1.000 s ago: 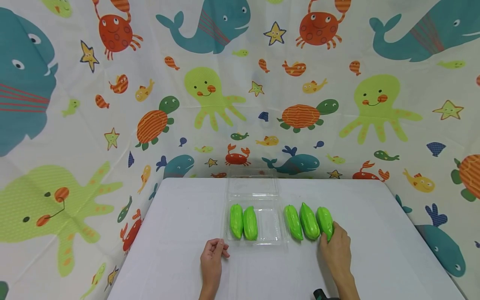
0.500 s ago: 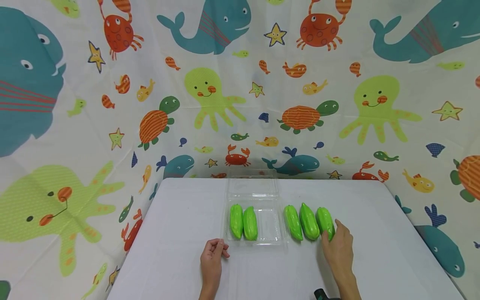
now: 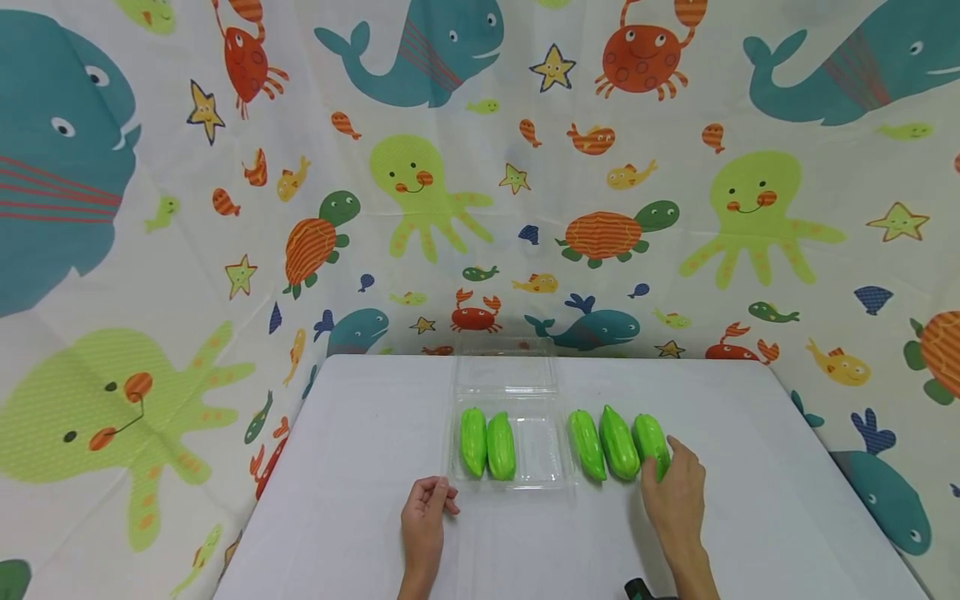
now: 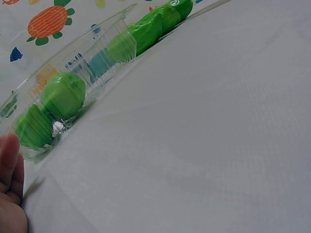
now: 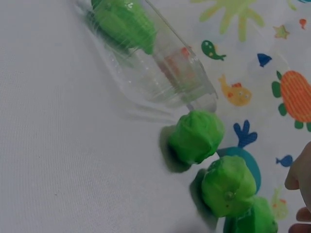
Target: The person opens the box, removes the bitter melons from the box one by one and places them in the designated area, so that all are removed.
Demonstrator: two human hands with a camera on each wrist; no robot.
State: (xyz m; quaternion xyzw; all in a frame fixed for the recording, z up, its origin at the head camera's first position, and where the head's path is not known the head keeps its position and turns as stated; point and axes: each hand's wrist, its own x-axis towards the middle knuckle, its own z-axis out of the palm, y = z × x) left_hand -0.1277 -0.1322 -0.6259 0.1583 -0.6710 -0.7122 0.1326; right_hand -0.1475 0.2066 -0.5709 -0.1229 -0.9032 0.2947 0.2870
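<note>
Two green ridged gourds [image 3: 486, 446] lie side by side in the left part of a clear plastic clamshell box [image 3: 542, 450], whose lid [image 3: 506, 372] is folded back. To its right three more gourds stand in a slanting row on the white cloth. My right hand [image 3: 677, 500] is beside the rightmost gourd [image 3: 651, 443], thumb at its near end and fingers spread along its right side. In the right wrist view only parts of its fingers [image 5: 303, 179] show. My left hand [image 3: 423, 517] rests on the cloth just before the box's near left corner, fingers loosely curled, holding nothing.
White cloth [image 3: 360, 450] covers the table. A curtain [image 3: 450, 250] printed with sea animals hangs behind and at both sides. A dark object [image 3: 639, 588], partly cut off, sits by my right wrist at the bottom edge.
My right hand's fingers have loosened and shifted slightly right, away from the rightmost gourd, which stays in place. The left hand, box and other gourds have not moved.
</note>
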